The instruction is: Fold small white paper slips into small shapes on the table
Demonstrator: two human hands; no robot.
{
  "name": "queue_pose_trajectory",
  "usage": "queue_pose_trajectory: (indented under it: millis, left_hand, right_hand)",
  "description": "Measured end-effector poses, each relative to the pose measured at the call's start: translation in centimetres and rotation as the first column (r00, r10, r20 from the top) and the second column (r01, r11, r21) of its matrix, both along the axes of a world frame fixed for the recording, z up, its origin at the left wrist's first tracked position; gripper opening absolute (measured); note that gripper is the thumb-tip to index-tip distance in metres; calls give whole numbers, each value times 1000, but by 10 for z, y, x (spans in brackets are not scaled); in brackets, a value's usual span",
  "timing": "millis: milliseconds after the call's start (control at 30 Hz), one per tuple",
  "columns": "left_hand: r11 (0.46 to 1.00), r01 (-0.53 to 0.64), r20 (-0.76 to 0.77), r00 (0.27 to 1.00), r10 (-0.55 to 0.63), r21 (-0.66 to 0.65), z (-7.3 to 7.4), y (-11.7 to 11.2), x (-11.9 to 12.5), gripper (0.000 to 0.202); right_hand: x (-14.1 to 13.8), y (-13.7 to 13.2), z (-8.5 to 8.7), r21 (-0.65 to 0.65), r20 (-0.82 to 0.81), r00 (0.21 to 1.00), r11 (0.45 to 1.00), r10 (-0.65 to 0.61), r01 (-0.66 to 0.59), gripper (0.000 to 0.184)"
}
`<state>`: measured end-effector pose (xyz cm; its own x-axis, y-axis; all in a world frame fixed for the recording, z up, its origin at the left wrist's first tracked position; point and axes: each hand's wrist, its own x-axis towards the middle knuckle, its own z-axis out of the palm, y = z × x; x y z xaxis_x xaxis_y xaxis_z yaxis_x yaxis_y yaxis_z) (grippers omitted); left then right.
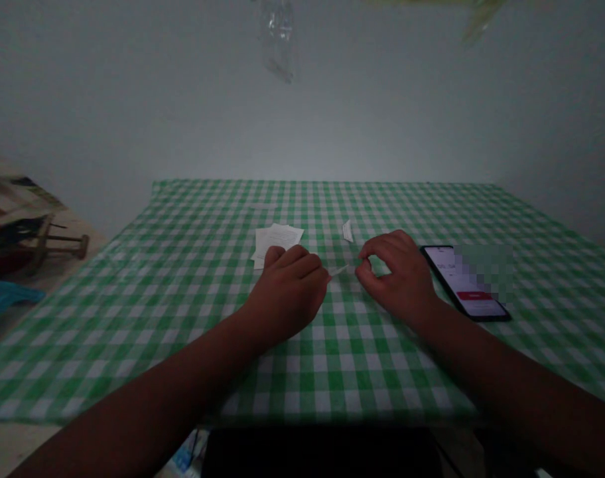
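My left hand (296, 289) is closed over the table, with a small piece of white paper (339, 271) poking out to the right of its fingers. Thumb and forefinger of my right hand (399, 275) meet in a pinch just right of that paper's tip; whether anything sits between them is too small to tell. Behind my left hand lie several overlapping white paper sheets (282, 235) with faint print, partly hidden by the hand. A small folded printed paper (347, 231) rests beyond the gap between both hands.
A phone (444, 272) with a lit screen, part of it blurred out, lies right of my right hand. Green checked cloth (362, 372) covers the table, which reaches the wall. A clear plastic bag (278, 36) hangs there. At left stands a blue plastic item (8, 295).
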<state>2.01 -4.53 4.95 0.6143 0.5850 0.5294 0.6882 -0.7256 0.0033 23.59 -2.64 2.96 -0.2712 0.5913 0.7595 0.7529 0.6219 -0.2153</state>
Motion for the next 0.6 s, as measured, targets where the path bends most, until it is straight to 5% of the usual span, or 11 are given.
queue_pose_trajectory:
  millis: [267,600]
  left_hand:
    - [1000,19,-16,1000,-19,-2,-4,-1,0,18]
    - [996,51,-67,997,-46,78,-8,-3,4,17]
  right_hand:
    - [-14,-15,1,-39,46,985,985,168,-166,12]
    - [-19,-15,0,-70,83,986,988,144,-138,8]
